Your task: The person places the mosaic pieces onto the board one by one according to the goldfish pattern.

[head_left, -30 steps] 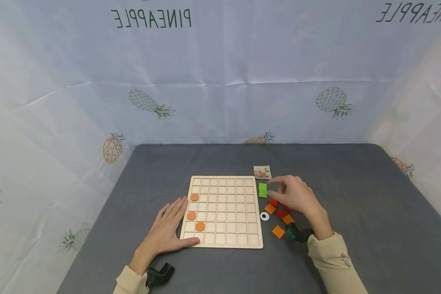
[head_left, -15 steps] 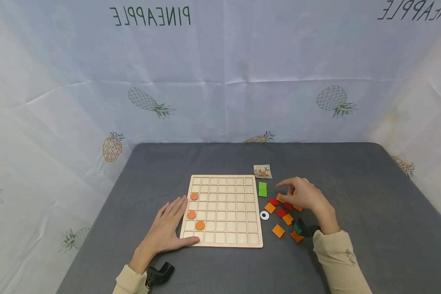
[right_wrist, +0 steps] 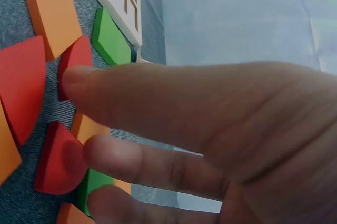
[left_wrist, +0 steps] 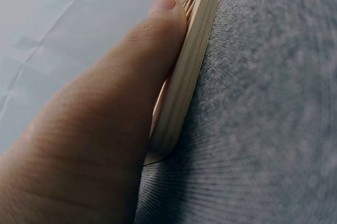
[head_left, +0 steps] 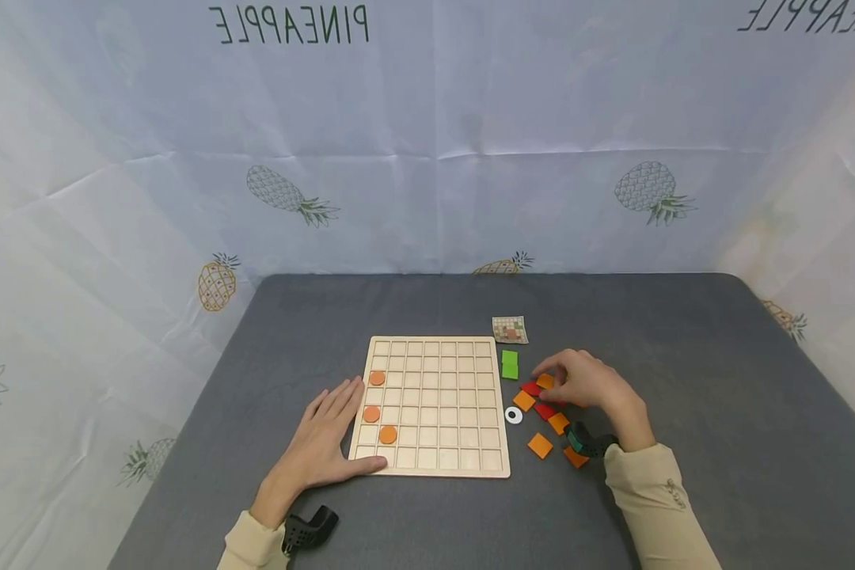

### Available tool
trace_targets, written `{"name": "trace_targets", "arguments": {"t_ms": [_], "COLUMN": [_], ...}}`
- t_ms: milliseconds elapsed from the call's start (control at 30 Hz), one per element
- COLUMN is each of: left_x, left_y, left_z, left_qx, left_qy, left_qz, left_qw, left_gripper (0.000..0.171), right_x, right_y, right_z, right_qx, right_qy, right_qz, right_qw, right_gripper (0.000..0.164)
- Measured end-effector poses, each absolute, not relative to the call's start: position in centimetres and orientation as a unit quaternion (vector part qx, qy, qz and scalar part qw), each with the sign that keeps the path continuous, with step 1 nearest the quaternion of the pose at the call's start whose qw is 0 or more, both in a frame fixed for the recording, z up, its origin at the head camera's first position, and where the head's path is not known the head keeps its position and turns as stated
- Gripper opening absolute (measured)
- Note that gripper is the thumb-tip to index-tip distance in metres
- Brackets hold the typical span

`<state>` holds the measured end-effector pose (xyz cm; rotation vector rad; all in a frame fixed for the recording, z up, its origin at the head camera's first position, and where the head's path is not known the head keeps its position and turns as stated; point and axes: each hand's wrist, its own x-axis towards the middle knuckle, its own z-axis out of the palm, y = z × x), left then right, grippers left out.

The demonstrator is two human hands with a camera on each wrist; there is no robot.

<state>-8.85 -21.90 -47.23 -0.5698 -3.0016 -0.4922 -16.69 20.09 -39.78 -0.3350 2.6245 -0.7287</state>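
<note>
My left hand (head_left: pixel 321 443) lies flat at the left side of a light wooden grid board (head_left: pixel 447 413). Its thumb rests along the board's near edge, seen close in the left wrist view. Over a loose cluster of coloured pieces hovers my right hand (head_left: pixel 587 384), thumb and fingers spread apart with nothing visibly held. In the right wrist view, its thumb covers part of a red piece, while the fingertips are beside a rounded red piece (right_wrist: pixel 62 161). Orange squares (head_left: pixel 540 446) lie among the red pieces; the hand hides some of the cluster.
Two green squares (head_left: pixel 509 364) and a white ring-like disc (head_left: pixel 514 416) lie along the board's right side. A small printed grid card (head_left: pixel 509 330) is beyond them. Orange discs (head_left: pixel 388 435) sit in cells on the board's left. A pineapple-print cloth (head_left: pixel 435 119) hangs behind the table.
My right hand has moved right and nearer from beside the green squares to the red and orange pieces, shifting slightly back left lately. My left hand stays on the board.
</note>
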Motion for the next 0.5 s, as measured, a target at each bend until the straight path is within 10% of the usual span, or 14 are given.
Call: {"name": "trace_targets", "arguments": {"t_ms": [500], "left_x": [-8.91], "left_y": [-21.95], "left_z": [-47.23], "left_qx": [-0.185], "left_qy": [-0.969], "left_qz": [-0.163], "left_qw": [0.025], "left_gripper": [0.119], "right_x": [-16.79], "right_y": [19.66], "right_z": [-40.04], "right_qx": [-0.134], "right_qy": [0.933], "right_qz": [-0.258], "right_qw": [0.214], "right_gripper": [0.032]}}
